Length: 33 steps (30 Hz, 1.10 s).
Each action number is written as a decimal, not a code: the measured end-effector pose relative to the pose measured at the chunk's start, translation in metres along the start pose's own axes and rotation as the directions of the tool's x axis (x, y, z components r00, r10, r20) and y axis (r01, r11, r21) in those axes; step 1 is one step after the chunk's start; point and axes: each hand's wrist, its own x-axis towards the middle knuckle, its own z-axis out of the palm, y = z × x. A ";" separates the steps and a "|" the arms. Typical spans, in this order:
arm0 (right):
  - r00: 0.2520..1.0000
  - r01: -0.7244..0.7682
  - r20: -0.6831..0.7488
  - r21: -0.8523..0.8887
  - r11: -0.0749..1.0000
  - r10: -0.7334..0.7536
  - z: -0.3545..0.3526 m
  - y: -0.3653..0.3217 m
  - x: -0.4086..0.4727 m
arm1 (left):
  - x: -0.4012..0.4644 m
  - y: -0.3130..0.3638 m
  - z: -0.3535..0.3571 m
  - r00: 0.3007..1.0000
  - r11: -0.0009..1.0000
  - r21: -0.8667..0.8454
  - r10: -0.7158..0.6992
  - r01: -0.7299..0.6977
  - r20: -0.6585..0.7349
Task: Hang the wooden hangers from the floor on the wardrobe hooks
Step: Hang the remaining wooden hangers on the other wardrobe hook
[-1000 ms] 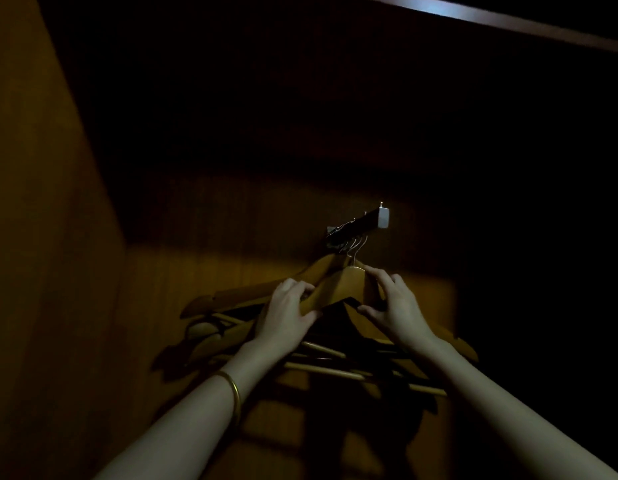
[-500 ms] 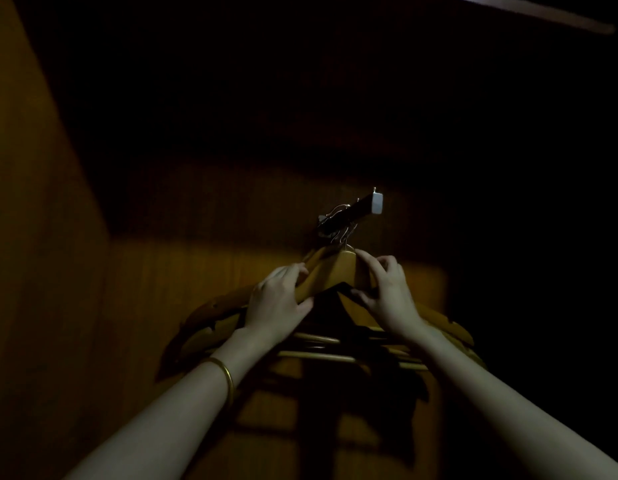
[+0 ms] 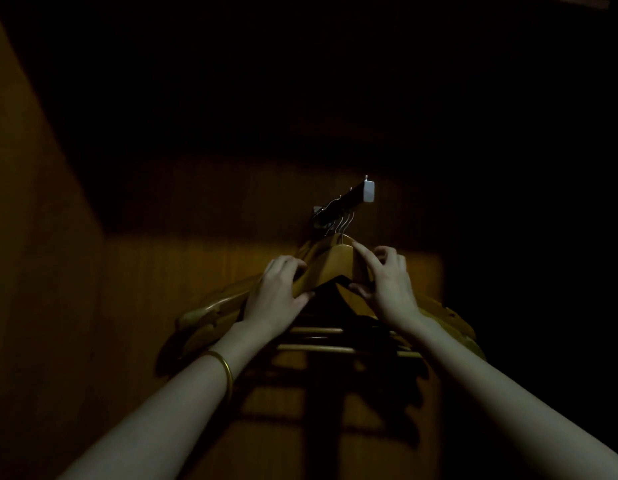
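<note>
Hangers (image 3: 321, 268) mostly up, several wire hooks on rail (image 3: 349, 199); left hand (image 3: 276, 292) and right hand (image 3: 387, 282) both gripping front one, floor unseen.

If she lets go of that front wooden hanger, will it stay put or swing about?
Probably it will swing a little, then settle: the front hanger hangs from a thin wire hook on the rail, free to pivot. It looks stiff, solid wood, so it should not flex. Pushed sideways, it would likely knock the hangers behind, packed close together. Both the left hand and right hand hold it.
</note>
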 end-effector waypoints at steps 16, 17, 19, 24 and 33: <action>0.997 0.070 -0.024 -0.015 0.997 -0.070 -0.023 -0.004 -0.028 | -0.021 0.031 0.002 0.985 0.974 0.210 0.116 -0.088 -0.124; 0.994 0.100 -0.034 -0.009 0.995 -0.100 -0.025 -0.005 -0.031 | -0.023 0.035 0.003 0.984 0.974 0.204 0.129 -0.103 -0.120; 0.987 0.155 -0.035 -0.014 0.988 -0.155 -0.029 -0.005 -0.038 | -0.028 0.043 0.003 0.982 0.974 0.183 0.155 -0.134 -0.105; 0.982 0.176 0.063 0.025 0.984 -0.177 -0.036 0.001 -0.066 | -0.055 0.060 0.004 0.988 0.979 0.134 0.152 -0.152 0.013; 0.904 0.085 0.404 0.156 0.984 -0.142 -0.022 0.018 -0.152 | -0.144 0.068 0.021 0.957 0.986 0.164 -0.059 0.012 0.283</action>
